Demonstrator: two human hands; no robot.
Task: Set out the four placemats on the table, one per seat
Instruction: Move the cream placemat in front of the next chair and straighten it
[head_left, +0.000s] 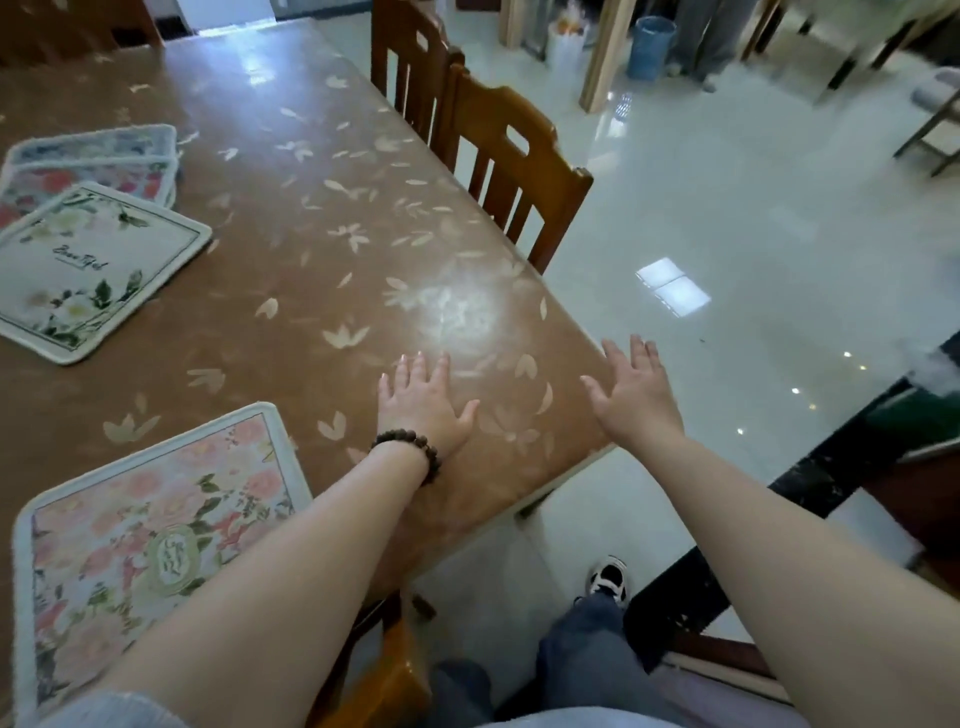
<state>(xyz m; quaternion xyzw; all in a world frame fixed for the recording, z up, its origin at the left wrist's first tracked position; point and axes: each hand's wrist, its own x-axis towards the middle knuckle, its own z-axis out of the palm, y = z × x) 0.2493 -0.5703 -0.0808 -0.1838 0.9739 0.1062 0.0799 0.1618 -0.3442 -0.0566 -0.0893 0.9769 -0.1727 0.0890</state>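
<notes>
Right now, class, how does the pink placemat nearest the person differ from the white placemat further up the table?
The pink placemat is covered in roses; the white placemat has a plain centre with script. The pink one lies alone; the white one overlaps a stack. Both are square, bordered and flat.

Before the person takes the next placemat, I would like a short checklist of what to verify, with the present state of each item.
1. Both hands free: ok. The left hand and right hand are open and hold nothing.
2. One mat already laid at the near seat: ok, the pink floral placemat lies flat.
3. Remaining mats within view: ok, the white placemat leans on a small stack.
4. Number of mats in that stack: cannot tell.
5. Table space by the side chairs free: ok, the table is bare there.
</notes>
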